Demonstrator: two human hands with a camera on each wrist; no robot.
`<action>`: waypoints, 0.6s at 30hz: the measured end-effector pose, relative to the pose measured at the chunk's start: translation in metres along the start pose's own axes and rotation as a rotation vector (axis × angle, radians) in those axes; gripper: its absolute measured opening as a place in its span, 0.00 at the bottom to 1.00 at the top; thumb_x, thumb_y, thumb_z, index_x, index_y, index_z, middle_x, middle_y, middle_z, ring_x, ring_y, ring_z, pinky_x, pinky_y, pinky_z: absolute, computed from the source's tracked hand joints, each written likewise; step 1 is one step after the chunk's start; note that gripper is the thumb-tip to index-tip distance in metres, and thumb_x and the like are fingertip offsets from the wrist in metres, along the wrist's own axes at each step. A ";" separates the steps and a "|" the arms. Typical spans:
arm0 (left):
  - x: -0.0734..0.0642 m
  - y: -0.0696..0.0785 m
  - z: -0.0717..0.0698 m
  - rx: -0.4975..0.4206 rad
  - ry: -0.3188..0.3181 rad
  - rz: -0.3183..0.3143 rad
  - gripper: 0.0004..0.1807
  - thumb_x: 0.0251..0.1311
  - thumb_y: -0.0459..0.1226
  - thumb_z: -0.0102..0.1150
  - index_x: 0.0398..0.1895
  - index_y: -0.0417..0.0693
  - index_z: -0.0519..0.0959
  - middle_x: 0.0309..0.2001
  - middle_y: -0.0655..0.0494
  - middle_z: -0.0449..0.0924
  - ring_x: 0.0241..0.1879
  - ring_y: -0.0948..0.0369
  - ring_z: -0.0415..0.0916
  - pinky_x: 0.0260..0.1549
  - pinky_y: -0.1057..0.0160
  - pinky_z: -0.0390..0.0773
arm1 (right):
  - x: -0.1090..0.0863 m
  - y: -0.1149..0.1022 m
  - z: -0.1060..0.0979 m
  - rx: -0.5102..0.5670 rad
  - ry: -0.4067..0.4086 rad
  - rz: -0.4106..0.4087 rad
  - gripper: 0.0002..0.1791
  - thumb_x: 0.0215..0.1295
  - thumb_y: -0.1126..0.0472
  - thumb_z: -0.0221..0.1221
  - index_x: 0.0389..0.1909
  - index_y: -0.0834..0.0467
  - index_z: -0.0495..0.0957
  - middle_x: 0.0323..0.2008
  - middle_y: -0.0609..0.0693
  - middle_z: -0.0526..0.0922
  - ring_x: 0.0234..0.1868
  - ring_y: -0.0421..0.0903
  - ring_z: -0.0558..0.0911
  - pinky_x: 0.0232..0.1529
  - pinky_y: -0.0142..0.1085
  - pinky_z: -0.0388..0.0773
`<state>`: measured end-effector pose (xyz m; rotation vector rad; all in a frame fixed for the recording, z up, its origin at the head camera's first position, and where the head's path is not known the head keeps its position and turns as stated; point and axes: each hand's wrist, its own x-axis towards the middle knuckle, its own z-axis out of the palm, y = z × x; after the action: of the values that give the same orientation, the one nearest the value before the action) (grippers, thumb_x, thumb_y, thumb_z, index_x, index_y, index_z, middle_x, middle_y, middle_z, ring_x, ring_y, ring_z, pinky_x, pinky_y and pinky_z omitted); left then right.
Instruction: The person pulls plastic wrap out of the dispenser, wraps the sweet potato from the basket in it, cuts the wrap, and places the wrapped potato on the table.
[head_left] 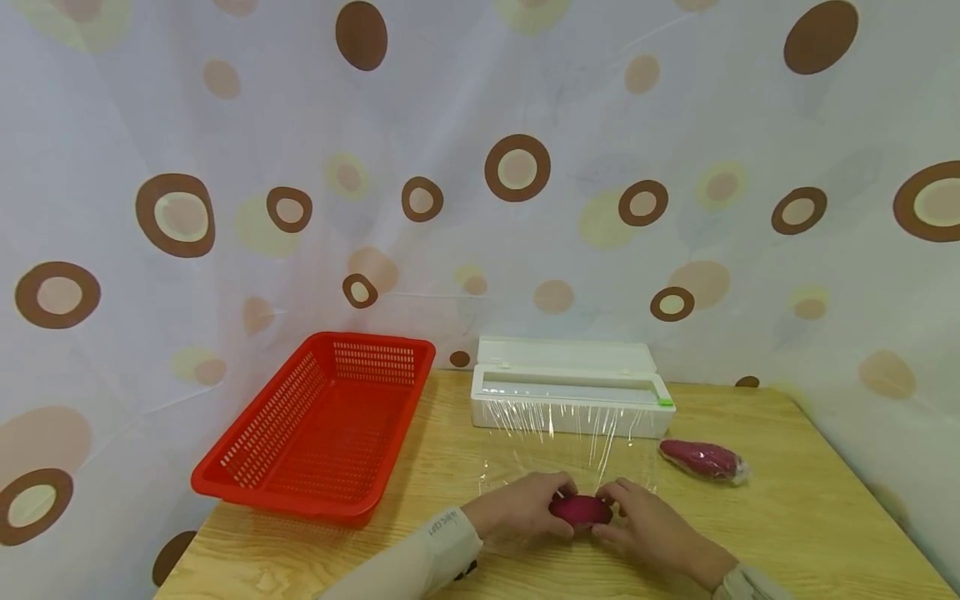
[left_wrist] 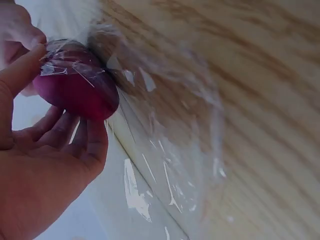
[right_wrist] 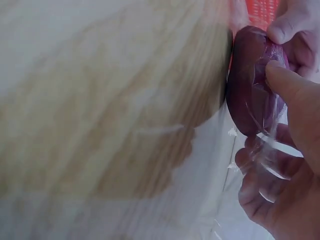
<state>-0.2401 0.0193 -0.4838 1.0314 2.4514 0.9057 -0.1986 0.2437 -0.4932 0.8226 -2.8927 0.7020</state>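
Note:
A purple-red sweet potato (head_left: pixel 581 510) lies on a sheet of cling film (head_left: pixel 555 454) drawn forward from the dispenser. My left hand (head_left: pixel 527 505) grips its left end, thumb at the near side and fingers at the far side. At the other end my right hand (head_left: pixel 651 527) holds it the same way. Both thumbs press a fold of film over the skin of the sweet potato (left_wrist: pixel 75 92), seen in the left wrist view. In the right wrist view, film stretches from the sweet potato (right_wrist: pixel 247 85) across the right fingers (right_wrist: pixel 255 185).
Behind the hands stands a white cling film dispenser (head_left: pixel 570 421), lid raised, with a green slider (head_left: pixel 665 402) at its right end. A film-wrapped sweet potato (head_left: pixel 703 460) lies to the right. A red plastic basket (head_left: pixel 300 492) sits at the left of the wooden table (head_left: pixel 810 517).

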 end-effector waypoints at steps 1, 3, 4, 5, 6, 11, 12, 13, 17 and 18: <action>0.000 -0.001 -0.001 -0.030 -0.002 -0.008 0.23 0.51 0.41 0.70 0.50 0.49 0.73 0.44 0.61 0.78 0.40 0.71 0.73 0.40 0.72 0.72 | 0.001 0.000 -0.001 0.016 -0.008 -0.004 0.24 0.60 0.39 0.59 0.45 0.54 0.75 0.38 0.41 0.74 0.34 0.37 0.74 0.32 0.33 0.74; 0.000 -0.004 -0.003 -0.063 -0.005 -0.009 0.22 0.51 0.41 0.70 0.49 0.49 0.75 0.43 0.61 0.79 0.41 0.71 0.74 0.41 0.72 0.72 | 0.002 0.001 -0.004 0.051 -0.027 -0.006 0.23 0.62 0.41 0.58 0.46 0.55 0.75 0.38 0.41 0.75 0.34 0.36 0.74 0.31 0.32 0.73; 0.000 -0.004 -0.004 -0.079 -0.006 -0.006 0.21 0.51 0.40 0.70 0.49 0.49 0.75 0.43 0.61 0.79 0.41 0.70 0.74 0.41 0.72 0.72 | 0.003 0.001 -0.005 0.068 -0.036 -0.009 0.22 0.63 0.42 0.57 0.46 0.56 0.76 0.38 0.41 0.75 0.33 0.35 0.73 0.31 0.31 0.73; 0.001 -0.005 -0.005 -0.082 -0.008 0.003 0.21 0.52 0.40 0.70 0.49 0.48 0.76 0.42 0.60 0.79 0.41 0.70 0.74 0.41 0.72 0.72 | 0.004 0.002 -0.006 0.083 -0.044 -0.010 0.22 0.64 0.43 0.56 0.46 0.56 0.76 0.38 0.41 0.76 0.33 0.34 0.73 0.30 0.31 0.73; 0.001 -0.006 -0.006 -0.080 -0.009 0.012 0.20 0.52 0.40 0.69 0.49 0.48 0.77 0.42 0.60 0.79 0.41 0.70 0.74 0.40 0.72 0.72 | 0.005 0.003 -0.006 0.100 -0.048 -0.014 0.21 0.65 0.44 0.56 0.47 0.57 0.77 0.38 0.41 0.76 0.32 0.34 0.73 0.30 0.31 0.73; 0.003 -0.009 -0.011 -0.025 -0.019 0.034 0.20 0.56 0.40 0.66 0.51 0.46 0.78 0.42 0.60 0.79 0.40 0.71 0.74 0.40 0.73 0.72 | 0.010 0.006 -0.007 0.191 -0.056 0.008 0.16 0.68 0.49 0.54 0.45 0.58 0.78 0.36 0.42 0.77 0.31 0.33 0.73 0.29 0.31 0.73; 0.003 -0.010 -0.012 -0.019 -0.023 0.029 0.20 0.56 0.41 0.66 0.52 0.46 0.78 0.42 0.60 0.79 0.40 0.71 0.74 0.40 0.73 0.72 | 0.011 0.007 -0.006 0.206 -0.053 0.013 0.16 0.68 0.50 0.54 0.45 0.58 0.78 0.35 0.43 0.78 0.30 0.34 0.74 0.29 0.31 0.73; 0.004 -0.010 -0.013 -0.019 -0.025 0.020 0.20 0.57 0.41 0.65 0.52 0.46 0.78 0.42 0.60 0.79 0.40 0.71 0.74 0.40 0.73 0.72 | 0.012 0.007 -0.005 0.219 -0.050 0.023 0.15 0.69 0.50 0.54 0.44 0.58 0.78 0.35 0.43 0.78 0.30 0.34 0.74 0.29 0.31 0.73; 0.004 -0.010 -0.016 -0.028 -0.020 -0.014 0.18 0.59 0.41 0.63 0.52 0.48 0.78 0.44 0.58 0.81 0.42 0.69 0.76 0.42 0.71 0.73 | 0.016 0.007 -0.003 0.242 -0.029 0.081 0.14 0.67 0.51 0.56 0.42 0.58 0.79 0.35 0.45 0.80 0.31 0.36 0.76 0.31 0.33 0.73; 0.004 -0.011 -0.016 -0.028 -0.012 -0.020 0.18 0.59 0.41 0.63 0.52 0.49 0.77 0.44 0.57 0.81 0.43 0.68 0.76 0.43 0.70 0.73 | 0.017 0.006 -0.003 0.245 -0.026 0.101 0.14 0.67 0.51 0.56 0.41 0.57 0.79 0.35 0.45 0.80 0.32 0.37 0.76 0.32 0.33 0.73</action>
<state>-0.2566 0.0094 -0.4791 0.9976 2.4283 0.9220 -0.2166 0.2415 -0.4899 0.7145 -2.9275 1.0805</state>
